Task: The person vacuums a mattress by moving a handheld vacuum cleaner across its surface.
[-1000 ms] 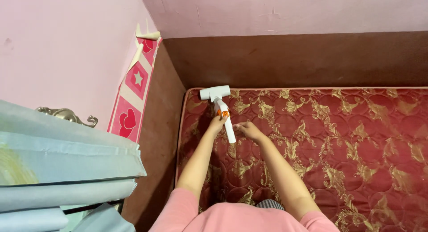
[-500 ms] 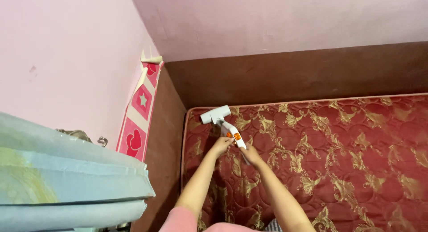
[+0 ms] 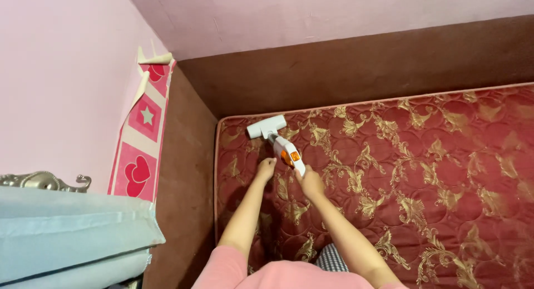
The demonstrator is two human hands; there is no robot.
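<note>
A small white handheld vacuum (image 3: 276, 138) with an orange button lies tilted on the red and gold quilted mattress (image 3: 423, 172), its wide nozzle near the mattress's far left corner. My right hand (image 3: 310, 183) is closed around the rear end of its handle. My left hand (image 3: 266, 168) rests on the mattress just left of the vacuum, fingers loosely curled, not gripping it. Both arms come out of pink sleeves at the bottom of the view.
A brown bed frame (image 3: 345, 72) borders the mattress at the back and left, under pink walls. A pink board (image 3: 142, 139) with heart and star shapes leans in the left corner. A pale blue folded cloth (image 3: 67, 233) and a silver ornate piece (image 3: 44, 180) are at lower left.
My left hand has let go of the vacuum and sits on the mattress beside it; my right hand has taken the handle's end. The view shifted slightly left and down.
</note>
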